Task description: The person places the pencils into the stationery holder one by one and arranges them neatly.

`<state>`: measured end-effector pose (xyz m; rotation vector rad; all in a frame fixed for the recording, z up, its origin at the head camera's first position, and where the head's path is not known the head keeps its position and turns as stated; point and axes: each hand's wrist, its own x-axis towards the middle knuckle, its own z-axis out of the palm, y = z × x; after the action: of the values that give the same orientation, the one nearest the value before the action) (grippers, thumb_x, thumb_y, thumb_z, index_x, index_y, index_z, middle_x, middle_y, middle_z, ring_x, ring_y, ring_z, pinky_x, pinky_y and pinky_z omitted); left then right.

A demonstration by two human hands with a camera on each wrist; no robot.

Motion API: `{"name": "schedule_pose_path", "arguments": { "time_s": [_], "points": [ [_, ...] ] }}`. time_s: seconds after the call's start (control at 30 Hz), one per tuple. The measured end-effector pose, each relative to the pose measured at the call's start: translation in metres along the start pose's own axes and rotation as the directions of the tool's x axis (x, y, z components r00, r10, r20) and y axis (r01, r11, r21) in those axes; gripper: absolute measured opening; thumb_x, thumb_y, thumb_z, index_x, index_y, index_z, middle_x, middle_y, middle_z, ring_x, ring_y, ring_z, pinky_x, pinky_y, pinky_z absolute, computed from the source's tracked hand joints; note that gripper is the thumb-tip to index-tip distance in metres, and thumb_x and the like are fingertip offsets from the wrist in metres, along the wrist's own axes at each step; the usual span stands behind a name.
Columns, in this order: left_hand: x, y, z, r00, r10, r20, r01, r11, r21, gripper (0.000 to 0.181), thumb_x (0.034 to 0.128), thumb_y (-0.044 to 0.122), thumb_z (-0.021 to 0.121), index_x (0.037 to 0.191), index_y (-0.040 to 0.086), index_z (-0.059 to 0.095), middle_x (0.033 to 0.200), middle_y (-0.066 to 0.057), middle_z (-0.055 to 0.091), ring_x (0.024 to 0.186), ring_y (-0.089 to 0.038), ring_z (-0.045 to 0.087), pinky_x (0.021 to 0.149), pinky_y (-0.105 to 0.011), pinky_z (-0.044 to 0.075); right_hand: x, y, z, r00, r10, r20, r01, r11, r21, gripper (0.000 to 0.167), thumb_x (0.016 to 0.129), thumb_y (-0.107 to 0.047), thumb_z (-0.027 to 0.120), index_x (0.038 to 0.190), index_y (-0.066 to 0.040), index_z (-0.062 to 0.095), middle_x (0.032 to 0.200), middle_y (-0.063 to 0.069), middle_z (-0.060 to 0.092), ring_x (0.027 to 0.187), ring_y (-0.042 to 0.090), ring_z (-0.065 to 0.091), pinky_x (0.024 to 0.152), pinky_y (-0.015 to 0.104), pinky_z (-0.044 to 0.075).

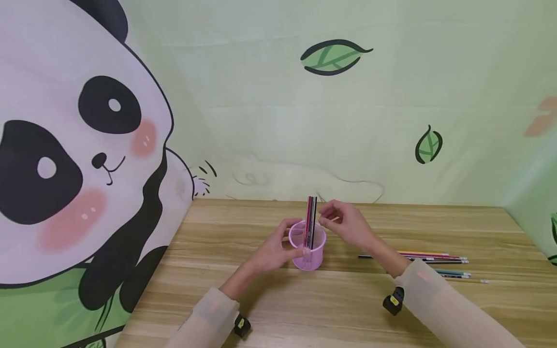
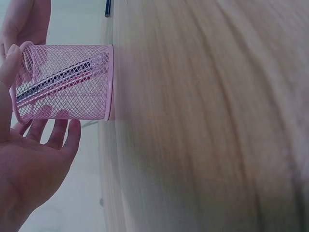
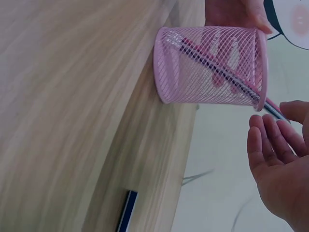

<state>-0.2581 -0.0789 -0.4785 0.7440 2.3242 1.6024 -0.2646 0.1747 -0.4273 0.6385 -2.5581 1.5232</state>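
Observation:
A pink mesh pen cup (image 1: 316,257) stands upright on the wooden table. Several pencils (image 1: 311,217), dark and red ones, lean inside it with their upper ends above the rim. My left hand (image 1: 274,249) grips the cup from the left, thumb at the near side and fingers around the far side, as the left wrist view also shows. Just right of the rim is my right hand (image 1: 348,224), close beside the pencils. Its fingers (image 3: 270,140) are loosely bent, thumb apart from them, and hold nothing visible in the right wrist view.
More pencils (image 1: 454,261) of several colours lie on the table (image 1: 348,309) to the right, partly hidden behind my right forearm. One dark pencil end (image 3: 126,210) shows in the right wrist view. A printed backdrop (image 1: 261,121) rises behind the table's far edge.

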Motion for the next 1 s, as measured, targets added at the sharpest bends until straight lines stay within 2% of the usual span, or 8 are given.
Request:
{"name": "schedule_pose_path", "arguments": {
  "time_s": [0.23,0.43,0.63,0.83,1.0],
  "points": [
    [0.000,0.001,0.000,1.000,-0.007,-0.010,0.007,1.000,-0.007,0.083,0.0921,0.030,0.085,0.159,0.017,0.038,0.153,-0.009,0.051,0.136,-0.037,0.055,0.109,-0.046,0.052,-0.007,0.013,-0.015,0.999,-0.001,0.044,0.004,0.998,-0.064,0.014,0.101,-0.010,0.072,0.112,-0.001,0.072,0.104,0.007,0.074,0.097,0.022,0.069,0.084,0.031,0.061],
    [0.000,0.002,0.000,1.000,-0.007,-0.011,0.007,1.000,0.004,0.084,0.0916,0.034,0.085,0.160,0.018,0.038,0.155,-0.009,0.049,0.137,-0.035,0.055,0.109,-0.047,0.052,-0.019,0.023,-0.036,0.998,0.016,0.055,-0.008,0.992,-0.127,0.011,0.102,-0.011,0.072,0.109,-0.003,0.073,0.099,0.004,0.073,0.094,0.019,0.068,0.082,0.029,0.060],
    [-0.001,0.002,0.000,1.000,-0.004,-0.013,0.004,1.000,0.008,0.085,0.0914,0.034,0.085,0.160,0.018,0.038,0.155,-0.008,0.049,0.138,-0.035,0.054,0.110,-0.047,0.051,-0.031,0.043,-0.059,0.998,0.022,0.056,-0.011,0.982,-0.187,0.004,0.101,-0.010,0.073,0.099,-0.007,0.074,0.092,0.001,0.071,0.087,0.015,0.065,0.077,0.028,0.059],
    [0.000,0.002,0.000,1.000,-0.010,-0.014,0.010,1.000,0.001,0.084,0.0918,0.033,0.085,0.160,0.019,0.038,0.155,-0.008,0.049,0.139,-0.035,0.054,0.110,-0.048,0.051,-0.043,0.065,-0.078,0.997,0.019,0.073,0.001,0.966,-0.259,0.006,0.098,-0.004,0.075,0.093,-0.007,0.073,0.087,-0.001,0.069,0.082,0.011,0.062,0.074,0.028,0.057],
    [-0.001,0.001,0.000,1.000,-0.016,-0.005,0.016,1.000,-0.007,0.085,0.0915,0.035,0.086,0.160,0.019,0.038,0.157,-0.008,0.047,0.140,-0.037,0.052,0.111,-0.049,0.050,-0.056,0.079,-0.086,0.993,0.053,0.103,-0.020,0.954,-0.298,0.008,0.097,-0.002,0.075,0.092,-0.008,0.073,0.086,-0.003,0.069,0.081,0.011,0.061,0.074,0.027,0.057]
  ]
}}
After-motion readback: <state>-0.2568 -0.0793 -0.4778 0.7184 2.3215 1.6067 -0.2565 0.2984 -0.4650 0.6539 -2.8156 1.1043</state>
